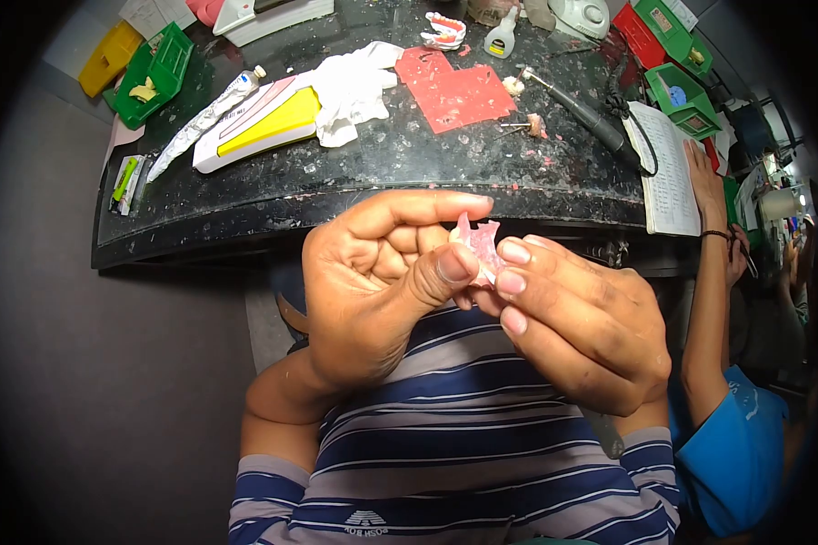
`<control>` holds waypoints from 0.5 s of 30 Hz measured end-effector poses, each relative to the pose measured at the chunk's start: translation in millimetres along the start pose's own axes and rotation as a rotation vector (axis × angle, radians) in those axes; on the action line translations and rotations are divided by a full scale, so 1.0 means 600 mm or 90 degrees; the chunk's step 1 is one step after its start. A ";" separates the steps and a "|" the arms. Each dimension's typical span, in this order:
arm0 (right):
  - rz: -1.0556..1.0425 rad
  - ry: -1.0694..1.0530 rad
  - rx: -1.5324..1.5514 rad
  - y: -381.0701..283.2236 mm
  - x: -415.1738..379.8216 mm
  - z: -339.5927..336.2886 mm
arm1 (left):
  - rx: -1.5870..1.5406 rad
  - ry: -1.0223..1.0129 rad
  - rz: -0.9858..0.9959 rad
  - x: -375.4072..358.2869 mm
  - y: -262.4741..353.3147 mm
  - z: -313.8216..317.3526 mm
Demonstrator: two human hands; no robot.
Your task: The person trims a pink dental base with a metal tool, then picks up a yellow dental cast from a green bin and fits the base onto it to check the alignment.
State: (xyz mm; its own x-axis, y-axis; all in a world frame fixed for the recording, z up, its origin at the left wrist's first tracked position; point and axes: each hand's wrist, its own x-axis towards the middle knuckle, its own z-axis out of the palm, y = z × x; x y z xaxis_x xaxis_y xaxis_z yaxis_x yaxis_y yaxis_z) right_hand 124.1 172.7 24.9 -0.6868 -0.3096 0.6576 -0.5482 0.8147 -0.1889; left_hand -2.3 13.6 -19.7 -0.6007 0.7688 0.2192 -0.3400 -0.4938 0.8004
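A small pink denture piece [484, 243] with pointed, uneven edges and whitish spots is held up in front of my chest. My left hand [373, 272] pinches its left side, the thumb in front and the index finger stretched over its top. On the other side, the fingertips of my right hand [591, 318] close on its right and lower edge. The dull grey end of a tool [612, 442] sticks out below my right palm; the rest of it is hidden by the hand. Fingers cover much of the denture piece.
On the black bench [273, 204] lie red wax sheets [454, 95], a handpiece [577, 113], a dental model [443, 32], a small bottle [500, 34], a yellow-and-white box [273, 127], crumpled tissue [350, 91] and a foil tube [200, 123]. A co-worker's arm [707, 263] reaches by a notebook [665, 168].
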 end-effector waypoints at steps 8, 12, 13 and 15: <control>-0.029 0.032 -0.049 0.009 -0.013 0.025 | 0.022 0.038 -0.013 0.001 0.000 0.006; 0.003 0.022 -0.010 0.005 -0.015 0.024 | 0.047 0.037 0.011 0.002 0.002 0.005; 0.013 0.020 -0.004 0.004 -0.015 0.023 | 0.046 0.037 0.012 0.002 0.002 0.005; 0.036 0.025 -0.009 0.000 -0.013 0.019 | 0.042 0.033 0.012 0.001 0.002 0.005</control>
State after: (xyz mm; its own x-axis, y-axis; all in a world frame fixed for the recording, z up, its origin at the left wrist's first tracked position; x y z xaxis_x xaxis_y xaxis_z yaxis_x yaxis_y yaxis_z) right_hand 124.0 169.4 11.3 -0.6976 -0.2436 0.6738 -0.5021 0.8371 -0.2172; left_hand -0.9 14.8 -16.8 -0.6437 0.7367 0.2072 -0.2806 -0.4791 0.8317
